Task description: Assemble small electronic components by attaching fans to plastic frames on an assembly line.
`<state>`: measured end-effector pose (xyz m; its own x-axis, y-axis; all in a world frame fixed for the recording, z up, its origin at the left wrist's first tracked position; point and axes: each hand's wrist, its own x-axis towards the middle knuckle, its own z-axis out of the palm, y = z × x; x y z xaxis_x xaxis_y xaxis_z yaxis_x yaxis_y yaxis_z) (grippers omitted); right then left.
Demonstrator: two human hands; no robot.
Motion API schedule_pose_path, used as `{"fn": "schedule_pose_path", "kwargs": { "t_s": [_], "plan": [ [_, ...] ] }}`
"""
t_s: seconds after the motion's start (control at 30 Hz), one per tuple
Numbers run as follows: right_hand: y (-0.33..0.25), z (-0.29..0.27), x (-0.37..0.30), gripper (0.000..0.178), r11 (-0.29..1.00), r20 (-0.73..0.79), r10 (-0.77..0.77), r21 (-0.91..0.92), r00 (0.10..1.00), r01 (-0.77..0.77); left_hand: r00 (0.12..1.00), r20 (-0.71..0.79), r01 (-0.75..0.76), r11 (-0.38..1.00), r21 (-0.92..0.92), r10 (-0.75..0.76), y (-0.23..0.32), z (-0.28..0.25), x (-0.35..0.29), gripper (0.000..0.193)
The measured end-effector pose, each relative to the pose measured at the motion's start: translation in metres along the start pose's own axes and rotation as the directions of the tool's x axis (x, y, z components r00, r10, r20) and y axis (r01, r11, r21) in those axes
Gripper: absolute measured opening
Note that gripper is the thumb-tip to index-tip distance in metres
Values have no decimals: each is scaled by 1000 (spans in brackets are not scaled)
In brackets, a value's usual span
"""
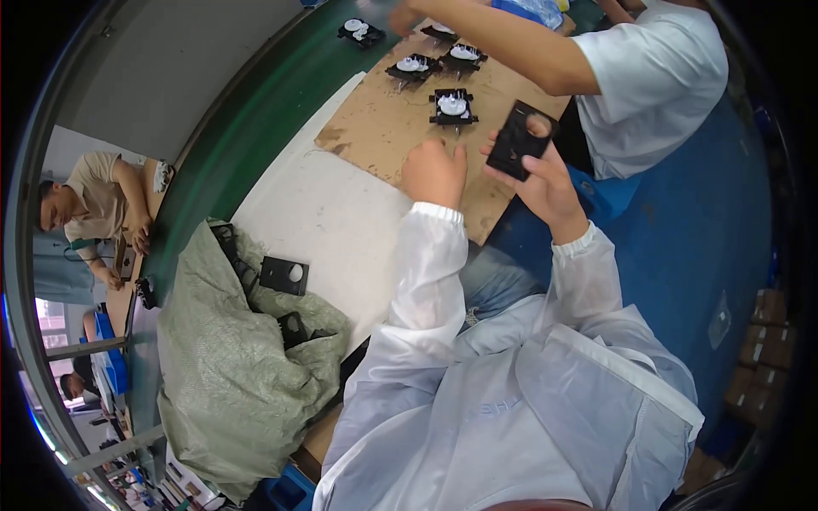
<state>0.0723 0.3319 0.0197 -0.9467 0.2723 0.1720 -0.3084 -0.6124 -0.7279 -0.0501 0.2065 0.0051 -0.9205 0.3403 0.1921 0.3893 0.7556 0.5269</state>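
In my right hand [550, 189] is a flat black plastic housing [515, 140] with a large round hole, tilted up, my thumb on its near edge. My left hand [433, 173] hovers over the edge of the cardboard sheet [375, 128], its fingers curled under; whether anything is in them is hidden. Just beyond it stands a black assembly with white round gears [452, 106]. Several similar assemblies [412, 66] sit farther off on the cardboard, and one more gear assembly [361, 32] rests on the green surface.
A co-worker's bare arm [511, 43] reaches across the far cardboard. At left, a green woven sack [247, 375] holds more black housings [285, 276]. The green conveyor-like surface [247, 128] runs along the white tabletop [315, 204]. Another person [102, 200] sits beyond it.
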Motion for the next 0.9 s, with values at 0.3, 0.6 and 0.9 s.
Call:
{"fn": "schedule_pose_path", "kwargs": {
  "t_s": [0.3, 0.6, 0.9],
  "plan": [
    [-8, -25, 27, 60, 837, -6, -144, -534, 990, 119, 975, -222, 9, 994, 107, 15, 8, 36, 30, 23],
    [-12, -26, 56, 52, -309, 358, 208, -859, 910, 409, 763, -563, -224, 947, 230, 317, -43, -44, 16, 11],
    [15, 36, 45, 55, -383, -243, -53, -891, 969, -244, 732, -681, -302, 887, -349, -19, -66, -96, 0, 14]
  ]
}}
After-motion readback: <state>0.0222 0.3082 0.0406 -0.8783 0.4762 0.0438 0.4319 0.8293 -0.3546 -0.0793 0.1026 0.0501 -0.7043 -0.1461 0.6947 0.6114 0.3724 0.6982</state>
